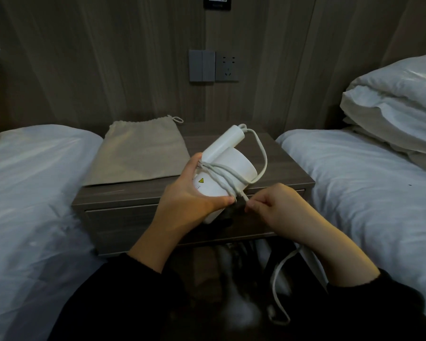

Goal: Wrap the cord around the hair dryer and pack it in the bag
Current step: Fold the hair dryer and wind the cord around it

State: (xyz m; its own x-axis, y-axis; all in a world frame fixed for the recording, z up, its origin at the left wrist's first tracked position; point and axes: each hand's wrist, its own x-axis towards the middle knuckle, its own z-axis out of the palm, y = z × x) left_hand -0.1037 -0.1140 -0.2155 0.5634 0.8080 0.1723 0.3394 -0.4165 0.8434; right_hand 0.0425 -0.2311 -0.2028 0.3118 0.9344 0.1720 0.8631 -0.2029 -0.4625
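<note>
right hand [276, 205] fingers pinch cord [231, 177] | left hand [194, 193] fingers grip hair dryer [226, 166] | bag [138, 153] behind

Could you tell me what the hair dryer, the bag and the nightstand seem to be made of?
Hair dryer: probably smooth matte white plastic, evenly lit with no seams.
Bag: likely beige woven cloth, limp and creased, with a gathered drawstring top.
Nightstand: grey-brown wood or wood-look laminate, showing grain lines.

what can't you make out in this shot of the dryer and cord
Head view:
- Plug: the cord trails into the dark, blurred floor area.
- Underside of the dryer: covered by the left hand.
- Grip on the cord: right hand fingers curl over it.
- Bag mouth: lies flat, unclear whether open.
</note>
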